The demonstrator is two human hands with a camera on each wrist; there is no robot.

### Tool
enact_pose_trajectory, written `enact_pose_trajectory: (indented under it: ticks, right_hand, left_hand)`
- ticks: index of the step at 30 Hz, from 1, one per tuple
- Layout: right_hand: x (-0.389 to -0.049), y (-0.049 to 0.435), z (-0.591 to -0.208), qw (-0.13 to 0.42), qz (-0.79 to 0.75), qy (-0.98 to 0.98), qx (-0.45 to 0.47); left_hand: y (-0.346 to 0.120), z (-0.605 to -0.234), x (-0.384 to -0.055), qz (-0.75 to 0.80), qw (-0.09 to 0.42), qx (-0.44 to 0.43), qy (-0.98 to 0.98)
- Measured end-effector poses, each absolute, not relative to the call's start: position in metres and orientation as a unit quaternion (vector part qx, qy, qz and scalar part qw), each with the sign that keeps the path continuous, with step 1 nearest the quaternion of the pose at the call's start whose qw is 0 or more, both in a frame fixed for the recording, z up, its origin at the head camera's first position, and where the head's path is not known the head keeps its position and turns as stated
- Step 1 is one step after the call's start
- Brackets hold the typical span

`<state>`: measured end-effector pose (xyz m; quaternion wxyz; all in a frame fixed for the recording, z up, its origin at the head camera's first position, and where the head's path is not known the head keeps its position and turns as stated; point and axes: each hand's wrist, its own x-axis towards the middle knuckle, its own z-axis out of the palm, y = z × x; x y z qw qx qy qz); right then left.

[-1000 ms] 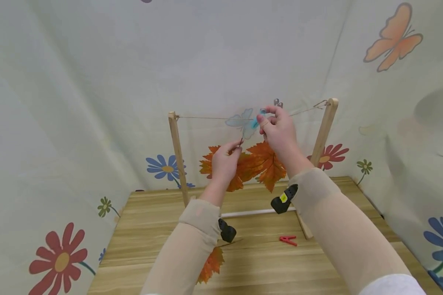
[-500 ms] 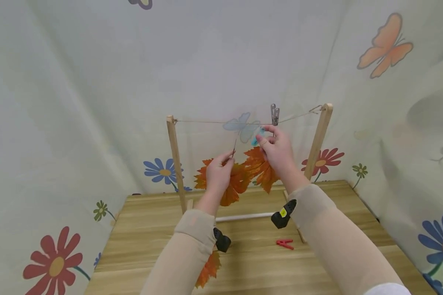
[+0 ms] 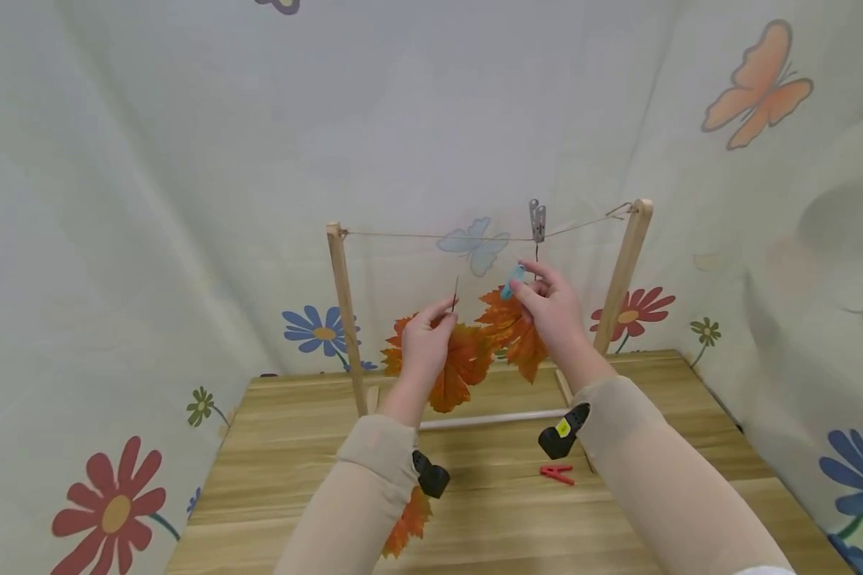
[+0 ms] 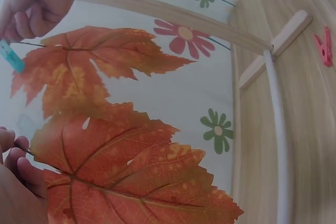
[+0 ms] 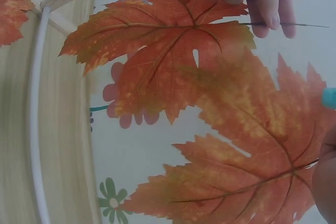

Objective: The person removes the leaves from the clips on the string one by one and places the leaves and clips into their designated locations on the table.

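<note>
My left hand [image 3: 426, 339] pinches the thin dark stem of an orange maple leaf [image 3: 462, 367], stem end pointing up below the string. In the right wrist view that leaf [image 5: 157, 35] spreads beside the fingers. My right hand [image 3: 557, 307] holds a light-blue clothespin [image 3: 513, 281] between thumb and fingers; in the left wrist view the clothespin [image 4: 11, 57] is partly cut off by the frame edge. A second maple leaf [image 3: 514, 331] hangs behind the right hand, its stem rising to a metal clothespin [image 3: 538, 224] clipped on the string [image 3: 410, 235].
Two wooden posts [image 3: 341, 311] carry the string, with a white rod [image 3: 499, 418] between their feet. On the wooden table [image 3: 280, 447] lie a red clothespin [image 3: 557, 473] and another maple leaf [image 3: 408, 523], half hidden by the left sleeve. A printed cloth [image 3: 187, 160] stands behind.
Both hands have come down from the string, the left also slightly leftward with its leaf. The light-blue clothespin dropped below the string with the right hand, and the metal clothespin has come into full view.
</note>
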<state>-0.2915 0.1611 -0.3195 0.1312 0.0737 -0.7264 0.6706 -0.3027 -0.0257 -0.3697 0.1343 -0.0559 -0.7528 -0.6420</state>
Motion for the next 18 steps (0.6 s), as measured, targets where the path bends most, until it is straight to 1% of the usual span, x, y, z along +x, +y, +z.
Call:
enact_pose_trajectory:
  ticks: [6, 18]
  right_hand:
    - [-0.288, 0.164, -0.334, 0.126, 0.686, -0.713, 0.079]
    - [-0.284, 0.169, -0.368, 0.104, 0.720, -0.682, 0.077]
  left_hand:
    - [-0.031, -0.384, -0.300, -0.656, 0.120, -0.044, -0.744]
    - [-0.041, -0.408, -0.296, -0.628, 0.119, -0.027, -0.769]
